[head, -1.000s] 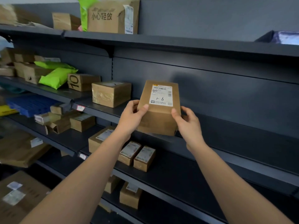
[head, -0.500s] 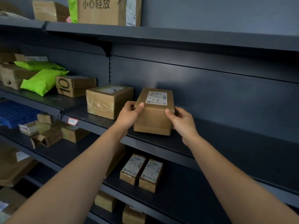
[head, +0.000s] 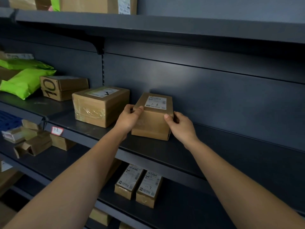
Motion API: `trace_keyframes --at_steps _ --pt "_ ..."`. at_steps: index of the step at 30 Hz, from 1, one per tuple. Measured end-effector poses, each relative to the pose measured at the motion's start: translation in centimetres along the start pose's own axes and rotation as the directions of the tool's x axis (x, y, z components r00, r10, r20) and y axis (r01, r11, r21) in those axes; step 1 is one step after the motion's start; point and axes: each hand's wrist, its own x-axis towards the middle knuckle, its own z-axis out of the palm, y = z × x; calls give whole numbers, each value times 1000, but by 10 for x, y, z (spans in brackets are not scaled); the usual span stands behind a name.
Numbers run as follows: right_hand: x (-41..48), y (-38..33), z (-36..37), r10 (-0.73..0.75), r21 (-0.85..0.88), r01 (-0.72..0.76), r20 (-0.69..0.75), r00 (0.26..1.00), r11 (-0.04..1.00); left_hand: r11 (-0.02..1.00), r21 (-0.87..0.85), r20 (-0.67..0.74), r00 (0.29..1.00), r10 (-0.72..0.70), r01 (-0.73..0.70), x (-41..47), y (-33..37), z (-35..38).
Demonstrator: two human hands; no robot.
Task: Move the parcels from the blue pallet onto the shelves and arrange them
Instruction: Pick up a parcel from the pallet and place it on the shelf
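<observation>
Parcel (head: 152, 119) between left hand (head: 129, 117) and right hand (head: 180, 126).

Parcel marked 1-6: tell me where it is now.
Head view, centre: the parcel marked 1-6 stands on the middle shelf, just right of the taped box and apart from it, gripped at its sides by the left hand and right hand.
</observation>
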Motion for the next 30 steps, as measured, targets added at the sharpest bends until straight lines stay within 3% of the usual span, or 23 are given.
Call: trace_keyframes --at_steps 4,8,12,16,19,25,30 --pt "-1 2 -4 -45 -100 47 23 999 994 997 71 -45 999 26 -22 1 1 3" --pt "-2 2 -15 -65 -271 75 46 997 960 956 252 -88 980 178 -151 -3 14 4" --pt "-11 -1 -34 -84 -432 91 36 996 897 747 575 -58 894 444 -334 -11 32 5" --pt "-31 -4 -60 -121 -604 93 -6 993 792 526 705 135 819 558 -475 -26 46 18" --pt "-52 0 -81 -130 -720 51 -54 990 693 388 742 278 777 565 -547 -41 51 33" --pt "-107 5 -130 -65 -806 -75 -140 988 588 219 684 507 670 542 -696 -76 58 78" --pt "-160 11 -170 13 -823 -204 -232 973 530 163 588 624 573 531 -792 -112 65 118"
